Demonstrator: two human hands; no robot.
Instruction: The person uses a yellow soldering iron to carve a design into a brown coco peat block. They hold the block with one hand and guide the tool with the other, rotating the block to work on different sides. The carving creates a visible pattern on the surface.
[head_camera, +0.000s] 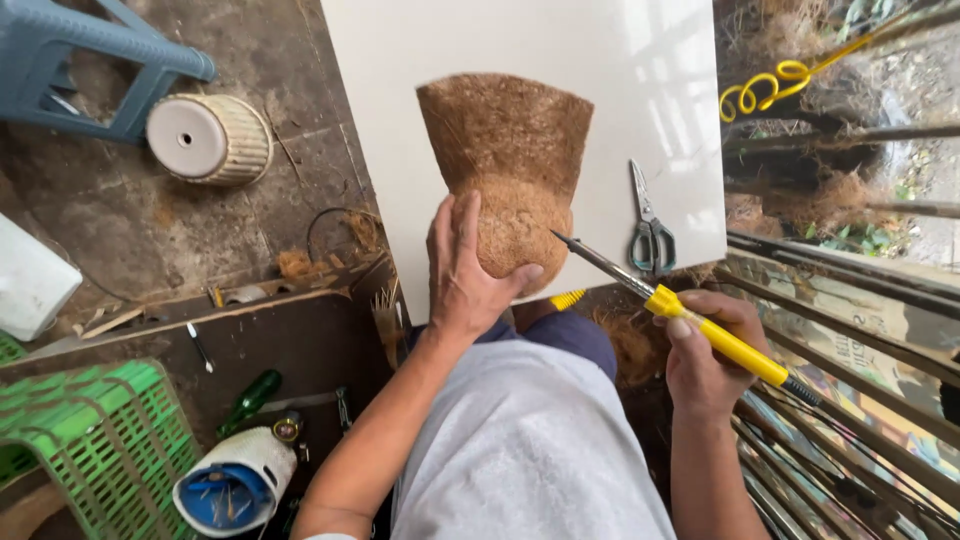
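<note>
Gripping a brown coconut-fibre pot liner (507, 170) at its rounded lower end, the left hand (466, 270) is spread wide over the fibre, thumb on the right side and fingers wrapped on the left. The liner lies on a white board (390, 90), narrow rounded end toward the person, flared flat-cut end pointing away. The right hand (706, 352) is closed around the yellow handle of a soldering iron (690, 315); the metal shaft angles up-left and its tip sits right at the liner's lower right edge, touching or just off, cannot tell which. Grey-handled scissors (649, 225) lie shut on the board just right of the liner, above the iron's shaft. A second yellow piece (567, 299) pokes out below the liner near the board's edge, kind unclear. A coiled yellow wire (762, 88) hangs at the upper right near a metal railing (860, 300). Person wears a light grey garment (530, 440), lap under the board's near edge. On the concrete floor (150, 220) at left: a ribbed cream flowerpot (210, 138) lying on its side, beside a blue-grey plastic stool (90, 60). Lower left: a green plastic crate (100, 440), a green glass bottle (250, 400), and a white-and-blue round container (237, 483) with small items inside. Loose coconut fibre (295, 264) lies scattered on the floor near the board.
</note>
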